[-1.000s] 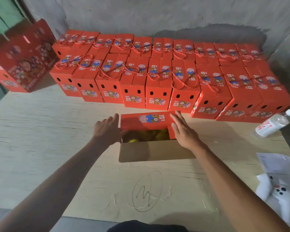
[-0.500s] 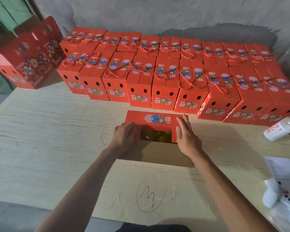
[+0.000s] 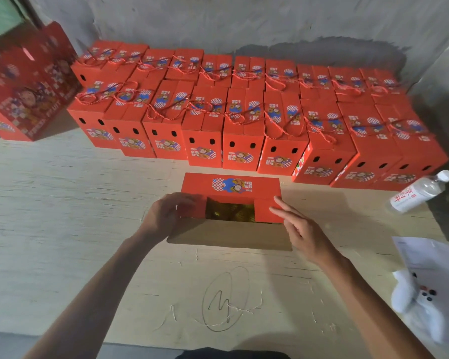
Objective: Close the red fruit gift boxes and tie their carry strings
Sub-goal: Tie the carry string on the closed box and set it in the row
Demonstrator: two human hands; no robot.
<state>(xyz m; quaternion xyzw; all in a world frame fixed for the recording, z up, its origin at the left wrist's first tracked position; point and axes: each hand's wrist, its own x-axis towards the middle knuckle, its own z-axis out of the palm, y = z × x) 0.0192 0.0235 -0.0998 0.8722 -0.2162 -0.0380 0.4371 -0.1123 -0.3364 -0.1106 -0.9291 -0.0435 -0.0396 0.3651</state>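
At ten o'clock, a large red printed carton [image 3: 29, 92] stands on the far left corner of the wooden table [image 3: 49, 216], tilted, apart from the rest. From eleven to two o'clock, two rows of closed red gift boxes [image 3: 244, 125] sit against the wall, sides touching, red carry strings [image 3: 275, 125] looped and lying across their tops.

Centre, just in front of the rows: one open box [image 3: 231, 185]. Far lid flap lies down, printed side up; near brown flap [image 3: 228, 234] hangs toward the person. Yellow fruit [image 3: 230, 211] shows through the gap.

Left hand [image 3: 163, 216], at nine o'clock of the box, fingers curled over the left end flap [image 3: 192, 207], gripping it. Right hand [image 3: 303, 229], at three o'clock, fingers straight and slightly spread, tips pressing the right end flap [image 3: 266, 211] down.

Pen scribble [image 3: 224, 299] on the table at six o'clock. Plastic water bottle [image 3: 417, 193] lies on its side at three o'clock; paper sheet [image 3: 425, 255] and white cloth item [image 3: 420, 304] at four o'clock.
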